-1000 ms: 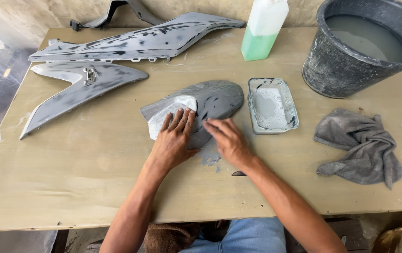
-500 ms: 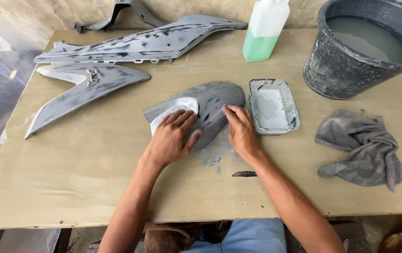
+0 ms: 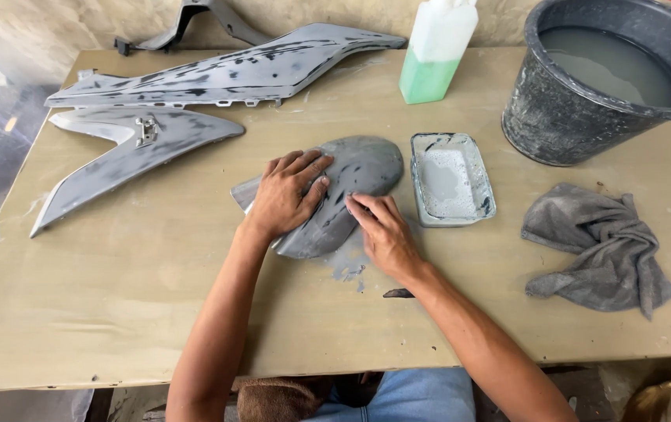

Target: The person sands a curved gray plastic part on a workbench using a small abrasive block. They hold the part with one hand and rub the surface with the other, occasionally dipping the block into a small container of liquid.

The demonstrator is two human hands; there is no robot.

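- Tan table [image 3: 116, 312], wet grey smear by the front.
- On it: grey panels [image 3: 226, 74] [image 3: 124, 160], curved panel [image 3: 359, 176], tray [image 3: 453, 180], bottle [image 3: 435, 55], bucket [image 3: 586, 117], rag [image 3: 597, 250].

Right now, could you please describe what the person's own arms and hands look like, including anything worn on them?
Both arms are bare to the picture's lower edge, with no sleeves in view. The left hand and right hand wear no gloves, and no rings, watch or wristband are visible. The fingers are uncovered, the nails short. Grey dust may cling to the fingertips, though that is hard to tell.
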